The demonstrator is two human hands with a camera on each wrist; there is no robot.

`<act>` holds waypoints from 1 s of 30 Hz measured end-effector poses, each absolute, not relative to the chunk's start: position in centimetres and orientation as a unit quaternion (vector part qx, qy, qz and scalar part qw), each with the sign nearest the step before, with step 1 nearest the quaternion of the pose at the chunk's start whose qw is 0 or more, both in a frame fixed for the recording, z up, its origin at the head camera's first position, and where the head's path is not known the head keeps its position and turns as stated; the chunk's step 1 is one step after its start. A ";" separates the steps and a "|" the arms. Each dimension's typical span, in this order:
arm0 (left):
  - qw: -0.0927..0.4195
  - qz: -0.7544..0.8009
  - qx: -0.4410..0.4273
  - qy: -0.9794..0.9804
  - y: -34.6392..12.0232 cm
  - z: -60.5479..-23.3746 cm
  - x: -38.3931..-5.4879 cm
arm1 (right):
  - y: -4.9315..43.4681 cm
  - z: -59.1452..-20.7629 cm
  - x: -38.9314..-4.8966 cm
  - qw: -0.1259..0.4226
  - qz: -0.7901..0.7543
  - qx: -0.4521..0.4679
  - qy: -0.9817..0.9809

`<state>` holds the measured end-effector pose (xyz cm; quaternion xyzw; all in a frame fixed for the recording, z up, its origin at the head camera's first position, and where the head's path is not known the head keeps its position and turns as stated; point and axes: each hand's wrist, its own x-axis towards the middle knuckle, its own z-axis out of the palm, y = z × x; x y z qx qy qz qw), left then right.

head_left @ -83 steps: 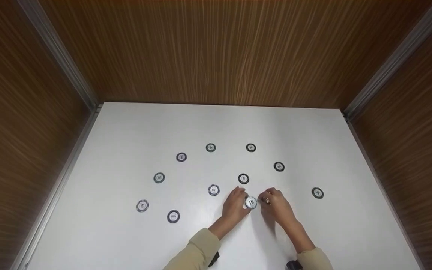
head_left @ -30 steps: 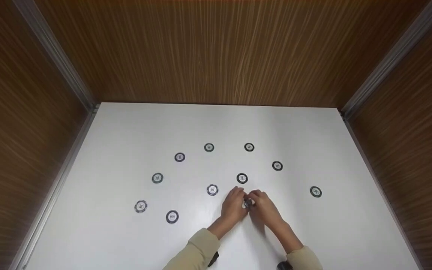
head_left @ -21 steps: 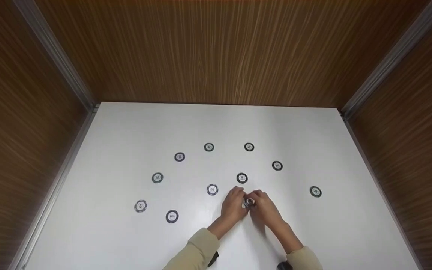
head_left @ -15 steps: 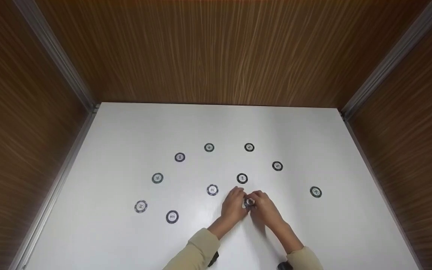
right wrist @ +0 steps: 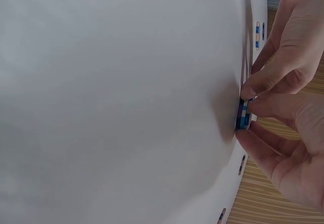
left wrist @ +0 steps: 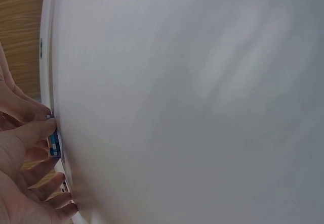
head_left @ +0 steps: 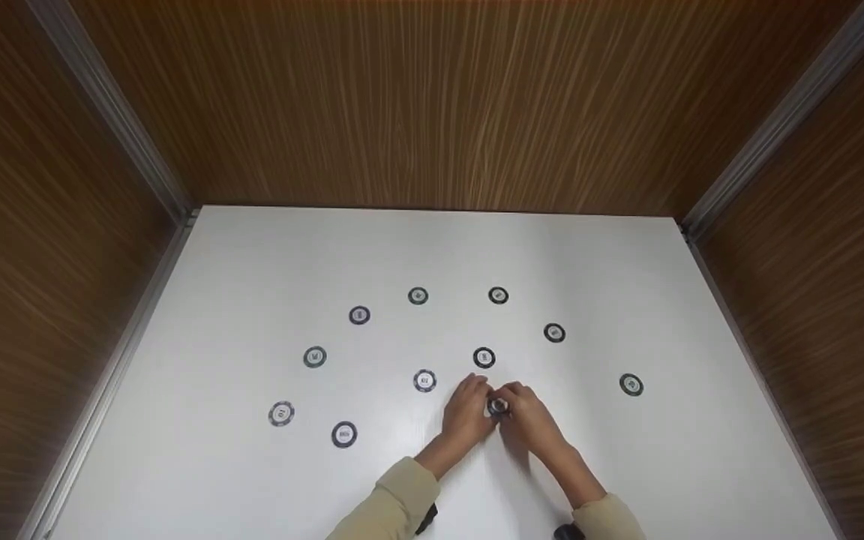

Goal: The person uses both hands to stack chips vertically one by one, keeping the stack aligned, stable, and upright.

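A short stack of poker chips (head_left: pixel 497 407) stands on the white table between my hands; its top is partly covered by fingers. My left hand (head_left: pixel 468 412) holds the stack from the left, thumb and fingers around its edge. From the right, my right hand (head_left: pixel 533 421) pinches the stack with thumb and fingertip. The left wrist view shows blue-and-white chip edges (left wrist: pixel 54 144) between the left thumb and fingers. In the right wrist view, the stacked chips (right wrist: pixel 243 115) sit between both hands' fingers. How many chips are stacked I cannot tell.
Single poker chips lie flat around the hands on the table (head_left: pixel 214 480). The closest are a black-rimmed chip (head_left: pixel 484 358) ahead and a "10" chip (head_left: pixel 424 381) to the left. One chip (head_left: pixel 631 385) lies far right. Brown wood-grain panels (head_left: pixel 432 105) enclose the back and sides.
Earlier, my right hand was a little apart, right of the stack with its "10" top visible. It has moved left onto the stack. Over the last second both hands have barely moved.
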<state>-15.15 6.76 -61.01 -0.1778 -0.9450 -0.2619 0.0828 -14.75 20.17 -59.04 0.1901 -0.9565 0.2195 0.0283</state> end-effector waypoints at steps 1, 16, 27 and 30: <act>0.081 -0.262 -0.177 -0.945 6.8 -61.0 -15.1 | 20.2 -59.0 -14.7 0.029 0.220 0.190 -0.956; 0.062 -0.275 -0.167 -0.945 6.8 -61.0 -15.3 | 20.4 -59.5 -14.7 0.053 0.239 0.217 -0.945; 0.037 -0.291 -0.153 -0.944 6.9 -61.0 -15.2 | 21.4 -58.8 -14.9 0.024 0.258 0.157 -0.953; 0.035 -0.306 -0.152 -0.939 6.9 -61.1 -15.2 | 22.3 -58.4 -15.2 0.027 0.269 0.136 -0.953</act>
